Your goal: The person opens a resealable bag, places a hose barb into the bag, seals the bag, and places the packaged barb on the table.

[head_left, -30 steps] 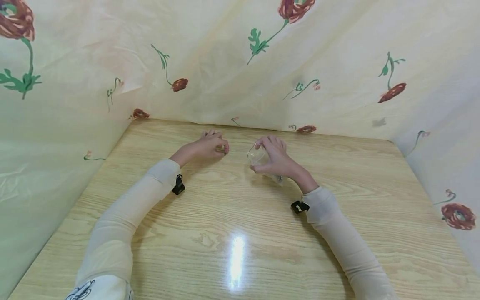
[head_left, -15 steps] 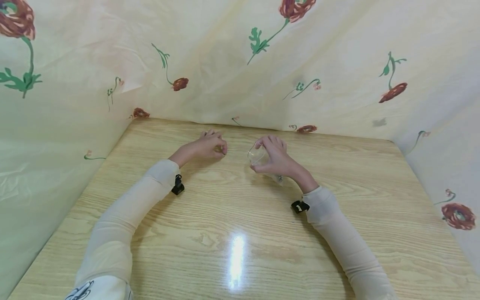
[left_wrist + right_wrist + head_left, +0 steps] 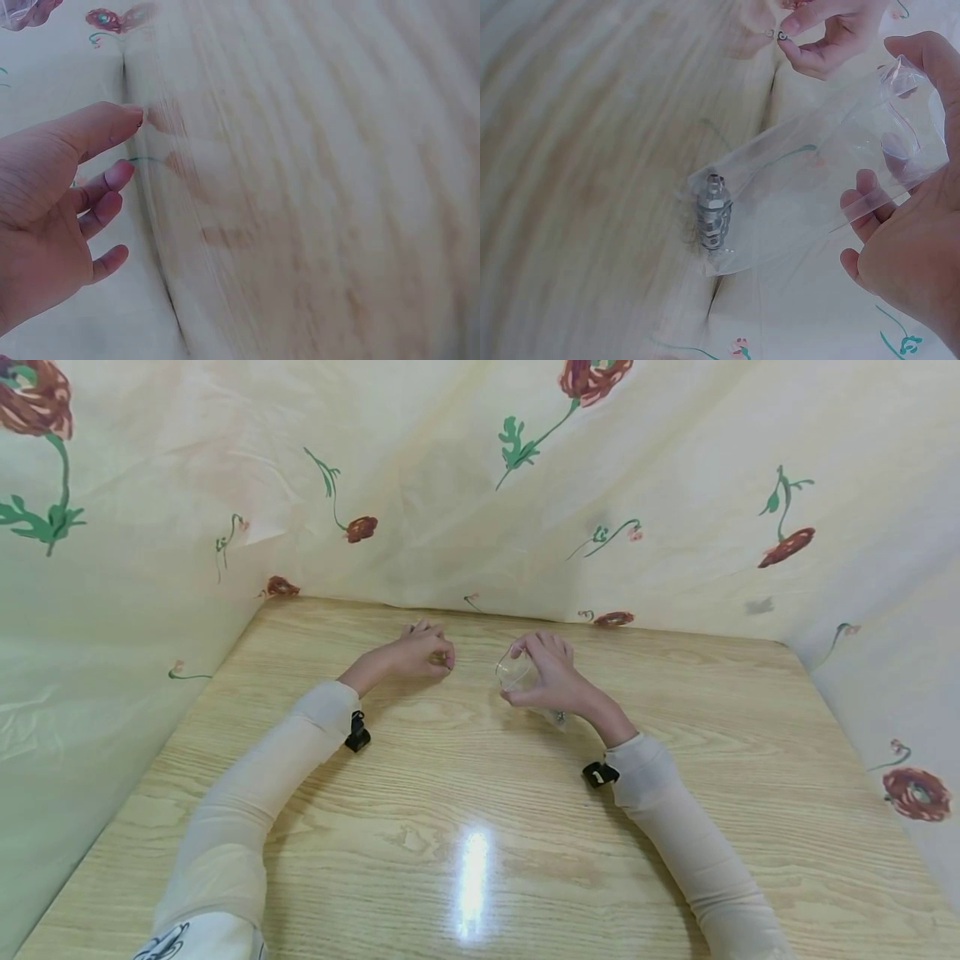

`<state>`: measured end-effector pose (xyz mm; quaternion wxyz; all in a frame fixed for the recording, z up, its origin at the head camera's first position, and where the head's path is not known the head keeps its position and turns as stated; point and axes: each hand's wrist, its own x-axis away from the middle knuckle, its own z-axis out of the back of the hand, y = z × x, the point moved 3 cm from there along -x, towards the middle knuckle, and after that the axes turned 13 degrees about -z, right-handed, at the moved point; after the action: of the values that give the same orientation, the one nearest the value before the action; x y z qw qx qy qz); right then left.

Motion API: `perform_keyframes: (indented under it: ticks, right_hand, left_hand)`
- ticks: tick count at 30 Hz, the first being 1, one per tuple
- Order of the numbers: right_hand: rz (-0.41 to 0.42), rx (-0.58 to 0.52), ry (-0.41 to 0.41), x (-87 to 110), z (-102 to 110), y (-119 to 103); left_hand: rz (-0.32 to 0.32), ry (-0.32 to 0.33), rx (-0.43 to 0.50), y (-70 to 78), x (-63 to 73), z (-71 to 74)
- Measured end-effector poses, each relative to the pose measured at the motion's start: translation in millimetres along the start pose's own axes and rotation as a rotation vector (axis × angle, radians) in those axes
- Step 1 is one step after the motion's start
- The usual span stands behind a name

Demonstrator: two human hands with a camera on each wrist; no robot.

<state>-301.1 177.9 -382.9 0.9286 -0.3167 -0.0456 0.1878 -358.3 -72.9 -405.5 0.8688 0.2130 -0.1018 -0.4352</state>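
My right hand [image 3: 553, 677] holds a clear plastic bag [image 3: 780, 195] by its mouth, thumb and fingers spread so the opening stands wide and faces left. Several shiny metal nuts [image 3: 715, 217] lie stacked at the bag's bottom end, low by the table. To the left, my left hand [image 3: 412, 653] pinches a small ring-shaped metal nut [image 3: 782, 35] at the fingertips, just over the table. In the left wrist view the thumb [image 3: 109, 124] covers the index finger, and the other fingers are loosely bent. A short gap separates the left fingertips from the bag's mouth.
The wood-grain table [image 3: 420, 777] is glossy and mirrors the lamp and the hands. Floral cloth [image 3: 450, 485] rises along its back and both sides, close behind the hands. Black wrist cameras [image 3: 358, 731] hang at the sleeves.
Over the last second my left hand has shifted very slightly left, keeping its pinch. The right hand and the bag have stayed in place.
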Motion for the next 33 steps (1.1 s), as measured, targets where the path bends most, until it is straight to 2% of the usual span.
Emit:
perform_keyframes:
  ticks: [18, 26, 33]
  right_hand:
    - [-0.005, 0.009, 0.007, 0.0, 0.1, 1.0]
    - [-0.01, 0.011, 0.003, -0.1, -0.8, 0.8]
    - [-0.009, 0.011, 0.002, -0.3, -1.3, 0.8]
  left_hand:
    - [-0.034, 0.126, 0.002, 13.0, -4.8, 12.3]
    - [-0.044, 0.2, 0.035, 18.2, -9.5, 16.0]
    - [-0.091, 0.269, 0.026, 30.1, -15.5, 22.5]
